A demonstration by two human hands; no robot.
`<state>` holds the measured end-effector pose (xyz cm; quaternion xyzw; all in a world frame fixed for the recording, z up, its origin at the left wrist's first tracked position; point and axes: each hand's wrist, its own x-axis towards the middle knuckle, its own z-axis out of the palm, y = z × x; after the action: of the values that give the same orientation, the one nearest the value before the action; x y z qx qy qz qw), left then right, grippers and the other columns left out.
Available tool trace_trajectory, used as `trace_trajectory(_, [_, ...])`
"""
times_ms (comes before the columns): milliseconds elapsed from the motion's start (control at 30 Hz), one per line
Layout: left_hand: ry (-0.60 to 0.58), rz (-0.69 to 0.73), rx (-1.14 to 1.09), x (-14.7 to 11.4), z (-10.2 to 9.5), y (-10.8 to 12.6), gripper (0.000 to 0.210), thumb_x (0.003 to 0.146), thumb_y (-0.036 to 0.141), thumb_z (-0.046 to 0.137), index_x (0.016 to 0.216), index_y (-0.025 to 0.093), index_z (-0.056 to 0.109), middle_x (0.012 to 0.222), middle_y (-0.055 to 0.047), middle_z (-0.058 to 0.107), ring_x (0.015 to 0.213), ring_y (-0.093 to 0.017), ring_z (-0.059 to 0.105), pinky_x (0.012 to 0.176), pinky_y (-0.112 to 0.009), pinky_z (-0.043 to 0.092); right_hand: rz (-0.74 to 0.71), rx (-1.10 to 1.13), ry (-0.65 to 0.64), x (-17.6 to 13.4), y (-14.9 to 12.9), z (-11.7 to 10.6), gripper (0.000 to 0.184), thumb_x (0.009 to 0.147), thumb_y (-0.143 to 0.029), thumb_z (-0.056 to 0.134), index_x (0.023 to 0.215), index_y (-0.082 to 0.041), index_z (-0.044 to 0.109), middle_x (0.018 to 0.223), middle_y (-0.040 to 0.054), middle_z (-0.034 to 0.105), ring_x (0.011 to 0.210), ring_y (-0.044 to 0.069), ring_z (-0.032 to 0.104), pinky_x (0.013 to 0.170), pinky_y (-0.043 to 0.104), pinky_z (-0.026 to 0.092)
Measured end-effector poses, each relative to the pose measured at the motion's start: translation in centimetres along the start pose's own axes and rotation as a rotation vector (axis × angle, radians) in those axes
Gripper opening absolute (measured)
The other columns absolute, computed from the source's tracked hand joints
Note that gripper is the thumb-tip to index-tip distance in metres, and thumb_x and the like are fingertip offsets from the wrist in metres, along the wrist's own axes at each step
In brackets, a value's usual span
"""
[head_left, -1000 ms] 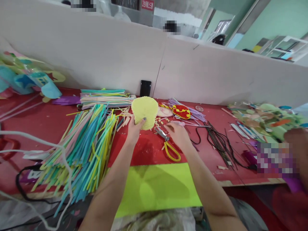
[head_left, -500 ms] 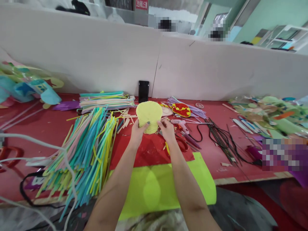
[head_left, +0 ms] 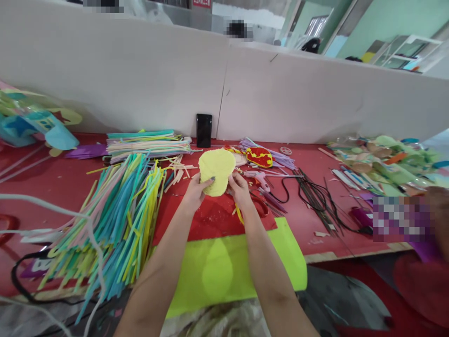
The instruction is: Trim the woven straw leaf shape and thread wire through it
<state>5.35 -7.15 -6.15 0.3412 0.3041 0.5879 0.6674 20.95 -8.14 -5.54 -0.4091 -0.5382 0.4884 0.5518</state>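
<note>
- while both hands meet at the yellow piece [head_left: 217, 164], the step in hand looks to be steadying and working along its edge; neither hand has a tool in it.
- taking the yellow piece as the centre of the clock, its broad end is at 12 and its narrower end at 6; it is held with its face towards the wearer, and whether its low edge touches anything cannot be told.
- left hand [head_left: 194, 193]: the grip is closed on the yellow piece from 8 o'clock, thumb across the face, other fingers mostly hidden.
- right hand [head_left: 242, 188]: the grip is nearly closed, apparently a light pinch on the edge at 4 o'clock.
- towards 6 o'clock the red sheet [head_left: 203, 220] lies on the worktop [head_left: 308, 161], with the green sheet [head_left: 187, 276] nearer the wearer.
- between 3 and 4 o'clock, near the right hand but apart from it, lies the pink glue gun [head_left: 260, 178]; a yellow handle [head_left: 239, 214] shows partly under the right wrist at 5.
- at 8 o'clock, well apart, are the coloured strips [head_left: 119, 210]; the phone [head_left: 204, 130] stands at 11.
- the next move, as judged here, calls for a flat, gentle hold: the left looks firmer and could bear the piece alone, while a hard pinch might bend that thin-looking edge.
</note>
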Motion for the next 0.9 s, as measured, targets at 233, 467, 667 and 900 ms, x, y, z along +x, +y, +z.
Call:
trace_trajectory(233, [0.066, 0.099, 0.031, 0.1, 0.6, -0.4, 0.055, 0.056, 0.028, 0.08, 0.106, 0.017, 0.059, 0.112, -0.011, 0.067, 0.106, -0.025, 0.061, 0.094, -0.04, 0.046, 0.056, 0.138, 0.121, -0.1, 0.5, 1.3, 0.034, 0.076, -0.056, 0.058, 0.08, -0.023, 0.049, 0.065, -0.0047, 0.048, 0.051, 0.009, 0.044, 0.047, 0.02, 0.04])
trace_trajectory(467, [0.121, 0.242, 0.097, 0.4, 0.6, -1.5, 0.055, 0.059, 0.03, 0.078, 0.108, 0.018, 0.058, 0.114, -0.009, 0.066, 0.106, -0.022, 0.06, 0.092, -0.036, 0.046, 0.003, 0.15, 0.19, 0.2, 1.1, 1.3, 0.028, 0.078, -0.05, 0.058, 0.079, -0.022, 0.052, 0.066, -0.0031, 0.048, 0.054, 0.01, 0.046, 0.047, 0.021, 0.042])
trace_trajectory(667, [0.135, 0.258, 0.112, 0.6, 0.0, -1.7, 0.055, 0.059, 0.029, 0.077, 0.108, 0.017, 0.057, 0.115, -0.009, 0.065, 0.102, -0.02, 0.062, 0.09, -0.034, 0.048, 0.042, 0.1, 0.189, 0.3, 0.7, 1.0, 0.032, 0.075, -0.052, 0.058, 0.084, -0.021, 0.057, 0.071, -0.0019, 0.053, 0.055, 0.01, 0.047, 0.048, 0.022, 0.043])
trace_trajectory(900, [0.102, 0.258, 0.133, 0.9, -0.1, -2.0, 0.055, 0.059, 0.029, 0.078, 0.109, 0.017, 0.058, 0.114, -0.01, 0.065, 0.102, -0.022, 0.062, 0.091, -0.036, 0.047, 0.122, 0.268, 0.155, 0.4, 0.6, 0.8, 0.029, 0.068, -0.046, 0.066, 0.077, -0.021, 0.053, 0.066, -0.0042, 0.051, 0.052, 0.009, 0.046, 0.049, 0.021, 0.042])
